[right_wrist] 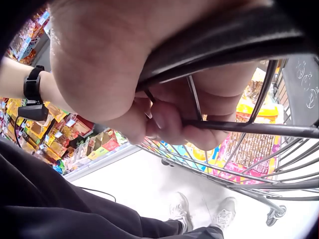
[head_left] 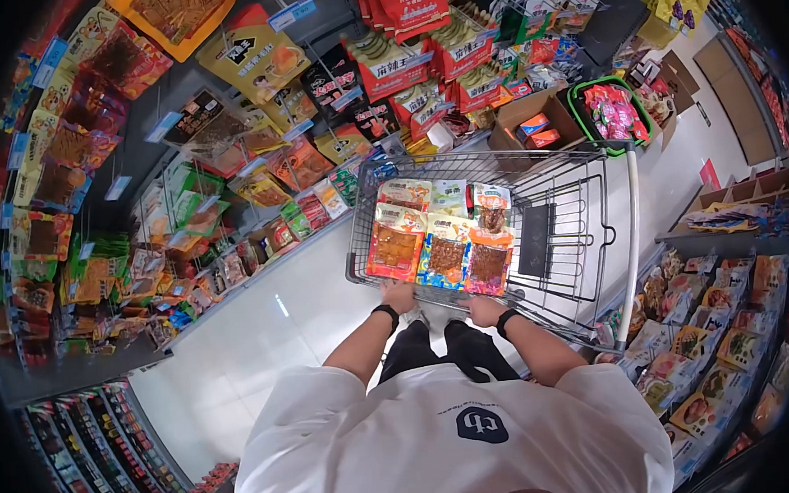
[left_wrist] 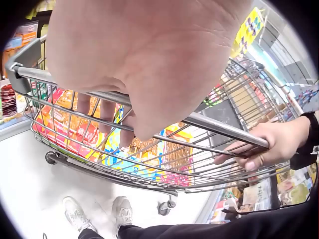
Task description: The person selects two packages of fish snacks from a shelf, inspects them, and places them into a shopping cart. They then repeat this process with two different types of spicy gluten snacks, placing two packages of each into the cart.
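Observation:
A wire shopping cart (head_left: 610, 233) stands sideways in front of the person, its handle end to the right. My left hand (head_left: 398, 296) grips the top rail (left_wrist: 214, 125) of the near side, fingers inside the wires and thumb outside. Farther right on that side, my right hand (head_left: 484, 311) holds the rail too, fingertips curled round a wire (right_wrist: 249, 127) in the right wrist view. Inside the cart, flat snack packets lie in two rows: a red one (head_left: 395, 249), a blue-and-yellow one (head_left: 448, 258) and a pink-and-orange one (head_left: 489, 264) nearest the hands.
Shelves with hanging snack bags (head_left: 261, 56) run along the far and left sides. A cardboard box (head_left: 514, 129) and a green basket (head_left: 575, 100) of pink packets stand beyond the cart. Another display of packets (head_left: 703, 341) is close at right. White floor (head_left: 263, 318) lies at left.

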The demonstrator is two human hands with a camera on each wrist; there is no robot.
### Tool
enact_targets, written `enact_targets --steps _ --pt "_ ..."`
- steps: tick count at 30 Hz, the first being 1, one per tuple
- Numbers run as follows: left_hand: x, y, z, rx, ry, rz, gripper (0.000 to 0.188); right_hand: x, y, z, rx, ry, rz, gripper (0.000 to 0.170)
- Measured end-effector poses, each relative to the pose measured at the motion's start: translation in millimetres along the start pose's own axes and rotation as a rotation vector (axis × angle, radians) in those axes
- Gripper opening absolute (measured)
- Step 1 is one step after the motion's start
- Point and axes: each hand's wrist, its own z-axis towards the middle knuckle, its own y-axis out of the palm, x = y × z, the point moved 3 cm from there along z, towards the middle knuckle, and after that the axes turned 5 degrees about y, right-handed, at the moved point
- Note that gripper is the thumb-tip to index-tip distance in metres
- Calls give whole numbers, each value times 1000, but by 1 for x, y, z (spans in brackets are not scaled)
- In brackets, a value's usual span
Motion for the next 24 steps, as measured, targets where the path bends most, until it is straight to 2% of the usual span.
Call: enact_targets --steps 5,10,17,20,24 --pt "-12 22 -8 51 -99 3 27 -8 -3 9 -73 -135 -92 49" --pt "-17 27 -30 47 -190 -101 30 -9 3 21 -167 -171 -153 44" --pt "-23 56 -58 6 -296 -215 32 -28 5 21 -290 -184 -259 53" --pt "-21 58 -77 -32 -312 -251 35 -32 12 24 -318 -257 -303 53" --pt "-30 88 -90 19 -360 -286 35 -55 9 19 -360 -280 -395 54"
